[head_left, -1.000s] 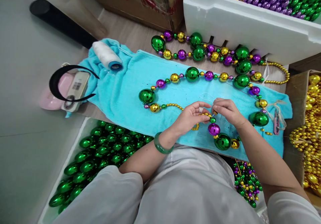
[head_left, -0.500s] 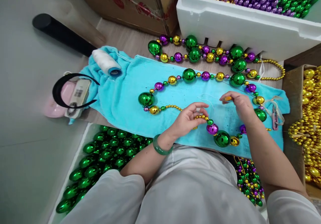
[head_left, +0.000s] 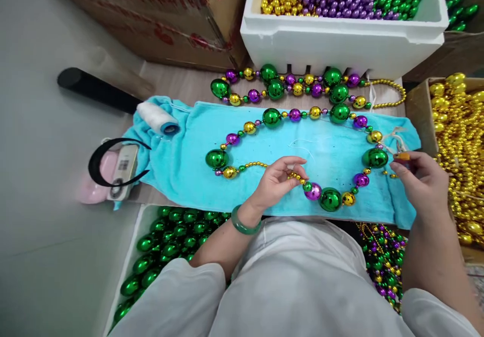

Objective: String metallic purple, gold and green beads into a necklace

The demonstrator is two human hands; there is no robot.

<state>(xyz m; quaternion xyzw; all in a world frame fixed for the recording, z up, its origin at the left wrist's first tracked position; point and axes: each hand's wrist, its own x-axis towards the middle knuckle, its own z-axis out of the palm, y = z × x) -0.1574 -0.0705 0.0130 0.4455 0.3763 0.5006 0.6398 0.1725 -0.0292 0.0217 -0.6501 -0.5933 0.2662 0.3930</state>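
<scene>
Right now the left hand (head_left: pixel 275 182) pinches the small gold beads of the necklace (head_left: pixel 295 114), which lies in a loop on the towel (head_left: pixel 189 140), just beside the purple bead (head_left: pixel 313 191) and the green one next to it. Over at the towel's right end, the right hand (head_left: pixel 425 181) is closed on a small orange-tipped thing (head_left: pixel 403 156) too blurred to name, near the box of gold beads (head_left: pixel 419 110). A thread spool (head_left: pixel 156 117) sits at the towel's left end, and a foam box (head_left: pixel 340 45) stands behind.
</scene>
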